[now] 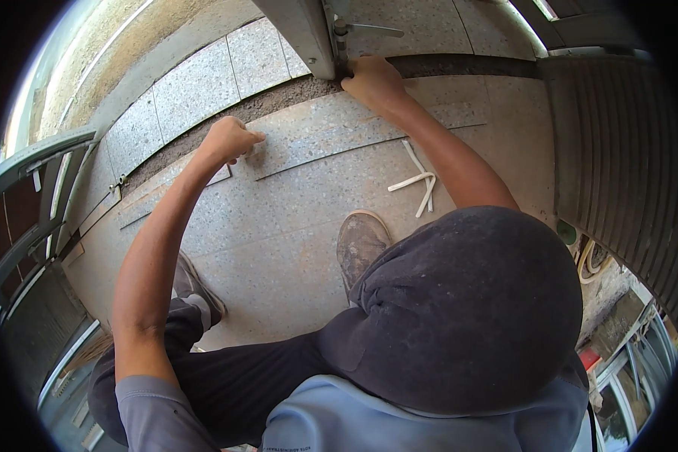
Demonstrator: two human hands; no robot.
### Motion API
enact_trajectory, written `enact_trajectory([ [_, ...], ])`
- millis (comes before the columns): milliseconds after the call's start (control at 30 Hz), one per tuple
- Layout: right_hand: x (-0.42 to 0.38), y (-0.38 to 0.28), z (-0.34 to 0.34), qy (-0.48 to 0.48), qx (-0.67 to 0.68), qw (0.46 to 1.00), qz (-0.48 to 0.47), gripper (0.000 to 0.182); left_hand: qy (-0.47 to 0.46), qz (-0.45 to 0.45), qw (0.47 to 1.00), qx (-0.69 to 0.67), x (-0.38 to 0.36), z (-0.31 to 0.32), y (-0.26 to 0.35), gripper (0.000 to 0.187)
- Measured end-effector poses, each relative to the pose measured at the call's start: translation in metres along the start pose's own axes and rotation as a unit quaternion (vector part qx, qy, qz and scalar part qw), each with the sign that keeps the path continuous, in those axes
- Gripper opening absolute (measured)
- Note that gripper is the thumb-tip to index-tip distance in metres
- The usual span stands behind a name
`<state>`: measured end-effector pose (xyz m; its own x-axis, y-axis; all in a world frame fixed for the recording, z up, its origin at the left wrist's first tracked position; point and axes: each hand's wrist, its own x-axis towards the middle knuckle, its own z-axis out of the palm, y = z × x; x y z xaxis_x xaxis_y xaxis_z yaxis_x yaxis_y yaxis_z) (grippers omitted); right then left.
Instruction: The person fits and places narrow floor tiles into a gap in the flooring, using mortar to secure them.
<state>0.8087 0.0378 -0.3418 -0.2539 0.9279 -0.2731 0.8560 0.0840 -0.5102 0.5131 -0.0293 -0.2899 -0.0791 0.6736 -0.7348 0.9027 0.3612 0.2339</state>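
Note:
My left hand [233, 142] is closed, its fingers curled down over the gap between two cut strips of speckled tile. Whatever it may pinch is hidden. The longer tile strip [316, 143] runs to the right of it; the shorter strip [175, 192] lies on its left. Both lie along a narrow channel of rough grey mortar [282, 99]. Up ahead, my right hand [374, 81] has its fingers curled at the lower end of a grey metal door frame [301, 34], beside the channel. Its fingertips are partly out of sight, so what they grip does not show.
Bent pale strips [416, 179] lie on the tiled floor [279, 241] in front of my right shoe [363, 245]. A ribbed metal shutter [618, 166] stands at right, a metal gate [45, 196] at left. My raised knee [474, 309] fills the lower right.

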Motion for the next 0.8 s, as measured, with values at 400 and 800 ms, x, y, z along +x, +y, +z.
enact_trajectory([
  [400,-0.004,-0.005,0.000,0.031,-0.056,0.995,-0.072,0.027,0.223,0.146,0.964,-0.025,0.027,0.014,0.002,0.022],
  [800,-0.001,0.027,-0.016,0.038,-0.016,0.977,-0.208,0.024,0.210,0.327,0.921,-0.020,0.025,0.021,0.015,0.032],
])
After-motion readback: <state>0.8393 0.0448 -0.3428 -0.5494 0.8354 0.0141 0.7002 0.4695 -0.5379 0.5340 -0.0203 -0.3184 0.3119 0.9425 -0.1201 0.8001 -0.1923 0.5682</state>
